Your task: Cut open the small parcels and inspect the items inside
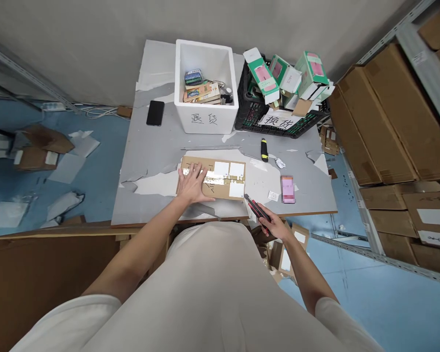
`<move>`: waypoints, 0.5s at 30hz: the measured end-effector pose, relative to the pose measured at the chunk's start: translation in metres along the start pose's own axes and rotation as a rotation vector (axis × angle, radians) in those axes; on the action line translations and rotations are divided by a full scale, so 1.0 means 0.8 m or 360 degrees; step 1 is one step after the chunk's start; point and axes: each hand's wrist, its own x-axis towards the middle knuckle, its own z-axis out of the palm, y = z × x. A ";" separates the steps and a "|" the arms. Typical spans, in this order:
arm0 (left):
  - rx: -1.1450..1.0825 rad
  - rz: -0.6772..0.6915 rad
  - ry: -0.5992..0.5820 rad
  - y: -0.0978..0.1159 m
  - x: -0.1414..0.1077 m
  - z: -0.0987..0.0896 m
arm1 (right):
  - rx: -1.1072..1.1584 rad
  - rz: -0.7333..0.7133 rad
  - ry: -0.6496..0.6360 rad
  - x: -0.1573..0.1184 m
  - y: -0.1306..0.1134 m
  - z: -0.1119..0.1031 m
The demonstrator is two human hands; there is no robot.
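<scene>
A flat brown cardboard box (227, 188) with white labels and shiny tape lies lengthwise near the table's front edge. Spread over its left end is my left hand (192, 185), fingers apart and palm down. My right hand (273, 224) is wrapped round a red and black cutter (255, 209), whose tip is by the box's lower right corner. Right of the box are a small white card (273, 196) and a pink packet (288, 189). A black and yellow tool (264, 150) lies behind them.
At the table's back stand a white foam bin (207, 120) holding small goods and a black crate (296, 129) of green-and-white boxes. A black phone (155, 113) lies left. Torn paper covers parts of the table (135, 146). Cartons (374, 122) fill the shelf at right.
</scene>
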 end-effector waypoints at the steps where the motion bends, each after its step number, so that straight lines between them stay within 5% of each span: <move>1: 0.0005 0.0007 0.0001 0.000 0.000 0.000 | -0.0011 -0.0030 0.0068 0.000 0.001 -0.003; 6: -0.0052 0.0037 0.0034 0.001 -0.004 -0.013 | 0.0148 -0.0169 0.0499 0.029 0.004 0.003; 10: -0.0273 -0.0073 0.0355 -0.029 -0.026 -0.021 | 0.0094 -0.0254 0.0634 0.070 0.010 0.033; 13: -0.0688 -0.0397 0.0703 -0.076 -0.055 0.003 | 0.0117 -0.0270 0.0715 0.095 0.017 0.055; 15: -0.1012 -0.0588 0.0660 -0.103 -0.073 0.032 | 0.0184 -0.0244 0.0691 0.108 0.020 0.065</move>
